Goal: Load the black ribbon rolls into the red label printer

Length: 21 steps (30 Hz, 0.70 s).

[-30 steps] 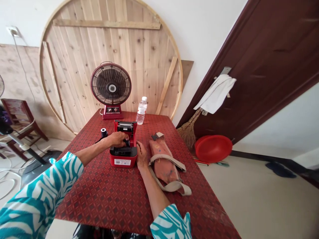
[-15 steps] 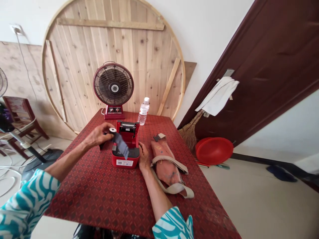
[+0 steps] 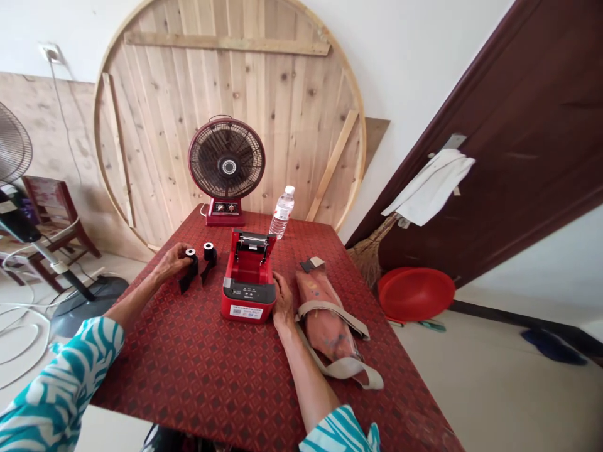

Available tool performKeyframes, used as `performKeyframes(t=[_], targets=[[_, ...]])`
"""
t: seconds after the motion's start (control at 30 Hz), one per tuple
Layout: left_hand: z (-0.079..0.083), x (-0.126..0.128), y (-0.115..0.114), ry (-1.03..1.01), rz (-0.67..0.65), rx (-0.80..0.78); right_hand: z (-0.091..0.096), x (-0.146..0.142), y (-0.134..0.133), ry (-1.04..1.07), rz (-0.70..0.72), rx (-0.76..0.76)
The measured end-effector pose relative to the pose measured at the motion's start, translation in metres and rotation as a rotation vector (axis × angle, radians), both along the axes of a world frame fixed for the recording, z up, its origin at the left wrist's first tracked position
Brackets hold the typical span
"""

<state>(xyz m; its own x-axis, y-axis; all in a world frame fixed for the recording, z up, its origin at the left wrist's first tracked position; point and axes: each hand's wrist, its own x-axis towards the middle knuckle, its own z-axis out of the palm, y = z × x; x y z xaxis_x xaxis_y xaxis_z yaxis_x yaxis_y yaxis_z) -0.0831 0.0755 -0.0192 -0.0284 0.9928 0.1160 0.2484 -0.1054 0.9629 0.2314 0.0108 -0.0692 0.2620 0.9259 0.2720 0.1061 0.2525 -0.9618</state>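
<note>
A red and black label printer [image 3: 249, 312] sits on the table with its lid raised. My right hand [image 3: 284, 304] grips its right side, fingers curled along the case. To the left, my left hand [image 3: 175, 260] pinches a black ribbon roll [image 3: 190, 269] with a white core, which stands at the tabletop with its loose end trailing down. Close beside it stands a second black ribbon roll [image 3: 210, 256], also with a white core. In the printer, the open bay shows red walls, and I see no roll there.
A reddish pouch with pale straps [image 3: 325, 307] lies right of the printer on the patterned red table [image 3: 211, 376]. Behind stand a red fan [image 3: 227, 164] and a water bottle [image 3: 282, 213]. A red basin [image 3: 417, 294] rests by the door.
My left hand has carried its ribbon roll away from above the printer, leftward onto the table. The second roll and printer bay are now uncovered. My right hand stays at the printer.
</note>
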Motion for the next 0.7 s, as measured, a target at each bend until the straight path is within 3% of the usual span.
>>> performKeyframes(t=[0.23, 0.5, 0.6, 0.7], targets=[[0.023, 0.007, 0.010, 0.185, -0.039, 0.078, -0.001, 0.001, 0.000, -0.009, 0.001, 0.004], [0.040, 0.036, 0.031, 0.883, -0.034, -0.008, 0.001, 0.000, -0.001, -0.037, -0.007, 0.007], [0.042, 0.041, 0.034, 0.939, -0.014, 0.012, 0.001, 0.001, 0.000, -0.035, 0.010, 0.010], [0.043, 0.039, 0.033, 0.785, -0.016, 0.035, 0.001, 0.001, 0.000, -0.032, 0.022, 0.005]])
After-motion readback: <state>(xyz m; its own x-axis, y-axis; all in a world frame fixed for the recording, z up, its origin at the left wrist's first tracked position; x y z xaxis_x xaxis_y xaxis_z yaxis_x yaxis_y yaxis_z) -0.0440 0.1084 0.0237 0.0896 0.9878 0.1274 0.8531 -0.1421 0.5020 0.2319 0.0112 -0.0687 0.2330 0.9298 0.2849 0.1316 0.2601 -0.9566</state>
